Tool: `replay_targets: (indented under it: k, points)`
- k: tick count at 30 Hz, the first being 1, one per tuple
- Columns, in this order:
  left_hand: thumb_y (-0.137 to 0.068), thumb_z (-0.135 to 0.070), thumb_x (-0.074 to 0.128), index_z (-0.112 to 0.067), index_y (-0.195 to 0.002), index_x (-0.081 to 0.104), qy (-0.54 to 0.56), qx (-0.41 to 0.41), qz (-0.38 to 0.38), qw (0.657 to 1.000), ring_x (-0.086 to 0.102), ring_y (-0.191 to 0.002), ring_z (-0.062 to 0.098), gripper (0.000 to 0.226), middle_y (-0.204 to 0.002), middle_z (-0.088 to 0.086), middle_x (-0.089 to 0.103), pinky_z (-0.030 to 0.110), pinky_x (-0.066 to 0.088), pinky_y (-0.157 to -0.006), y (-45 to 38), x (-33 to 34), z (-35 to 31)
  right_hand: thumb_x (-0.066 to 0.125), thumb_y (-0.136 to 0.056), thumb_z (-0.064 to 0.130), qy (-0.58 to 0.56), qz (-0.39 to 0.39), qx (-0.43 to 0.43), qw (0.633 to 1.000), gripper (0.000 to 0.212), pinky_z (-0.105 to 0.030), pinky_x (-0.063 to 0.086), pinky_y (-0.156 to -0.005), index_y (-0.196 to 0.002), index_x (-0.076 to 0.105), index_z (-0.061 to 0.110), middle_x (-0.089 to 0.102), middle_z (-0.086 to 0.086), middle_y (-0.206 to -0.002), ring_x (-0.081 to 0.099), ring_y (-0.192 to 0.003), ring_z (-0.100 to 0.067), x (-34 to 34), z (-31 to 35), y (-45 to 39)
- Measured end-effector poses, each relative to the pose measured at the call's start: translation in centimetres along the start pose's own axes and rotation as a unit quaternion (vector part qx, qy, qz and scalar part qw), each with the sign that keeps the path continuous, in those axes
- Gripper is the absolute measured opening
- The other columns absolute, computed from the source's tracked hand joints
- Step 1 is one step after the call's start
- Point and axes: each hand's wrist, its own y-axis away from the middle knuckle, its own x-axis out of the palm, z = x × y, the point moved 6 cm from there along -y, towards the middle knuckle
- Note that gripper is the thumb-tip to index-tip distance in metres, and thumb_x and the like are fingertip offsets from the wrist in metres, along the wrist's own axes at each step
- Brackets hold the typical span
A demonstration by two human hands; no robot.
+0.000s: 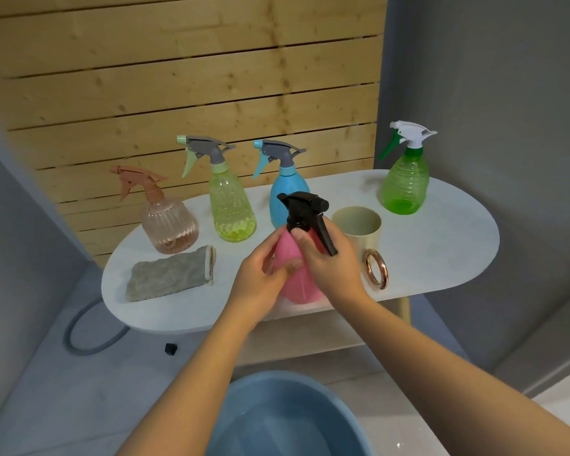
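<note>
A pink spray bottle with a black trigger head stands near the front edge of the white oval table. My left hand wraps round the bottle's body from the left. My right hand grips the bottle's neck just under the black head, thumb on the collar. The trigger lever points down to the right, past my right hand.
Behind stand a peach spray bottle, a yellow-green one, a blue one and a green one. A cream cup with a copper ring handle sits right. A grey cloth lies left. A blue basin sits below.
</note>
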Motion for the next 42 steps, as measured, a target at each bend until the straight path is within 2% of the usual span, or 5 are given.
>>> replay_targets:
  k: [3,7,17,31,42]
  points:
    - [-0.086,-0.015,0.067,-0.027,-0.139,0.044,-0.001,-0.001,0.009,1.0,0.05,-0.105,-0.021,0.059,-0.127,-0.018,0.053,0.003,0.042,-0.08,-0.1,-0.1,0.1,0.065,-0.088,0.027,0.034,0.001,-0.03,0.999,0.018,-0.018,0.048,-0.073,-0.104,0.066,0.02,0.066,0.011,-0.084,0.061,-0.084,-0.004,-0.3,0.4,0.2]
    - [-0.084,-0.026,0.068,-0.026,-0.141,0.042,-0.024,0.003,0.028,0.999,0.048,-0.12,-0.007,0.063,-0.136,-0.014,0.052,0.006,0.043,-0.086,-0.3,-0.3,0.1,0.061,-0.09,0.016,-0.03,0.159,0.017,0.987,0.02,-0.008,0.043,-0.071,-0.108,0.067,0.023,0.068,0.026,-0.078,0.06,-0.079,0.011,-1.4,0.0,-1.5]
    - [-0.09,-0.024,0.061,-0.033,-0.145,0.03,-0.039,-0.017,0.091,0.995,0.045,-0.115,-0.012,0.064,-0.132,-0.024,0.045,0.013,0.041,-0.097,-0.5,0.0,-0.3,0.044,-0.093,-0.006,-0.194,0.349,0.164,0.902,0.038,-0.025,0.052,-0.085,-0.117,0.059,0.019,0.066,-0.003,-0.11,0.065,-0.1,-0.014,0.2,0.2,-3.1]
    - [-0.084,-0.018,0.07,-0.03,-0.142,0.041,-0.028,-0.022,0.03,0.999,0.041,-0.13,0.001,0.066,-0.141,-0.013,0.047,0.012,0.036,-0.094,-0.8,-0.4,0.4,0.065,-0.082,-0.006,-0.077,0.148,0.103,0.981,0.033,-0.036,0.049,-0.098,-0.102,0.069,0.021,0.072,0.009,-0.092,0.068,-0.094,-0.007,-0.2,1.0,-2.9]
    - [-0.087,-0.029,0.066,-0.036,-0.147,0.026,-0.037,-0.049,0.062,0.996,0.044,-0.126,0.007,0.073,-0.143,-0.013,0.041,0.025,0.042,-0.101,0.2,0.5,0.2,0.063,-0.088,0.011,-0.042,0.218,0.109,0.969,0.025,-0.036,0.044,-0.103,-0.105,0.065,0.03,0.069,0.007,-0.108,0.062,-0.107,-0.009,-0.4,0.9,-2.7]
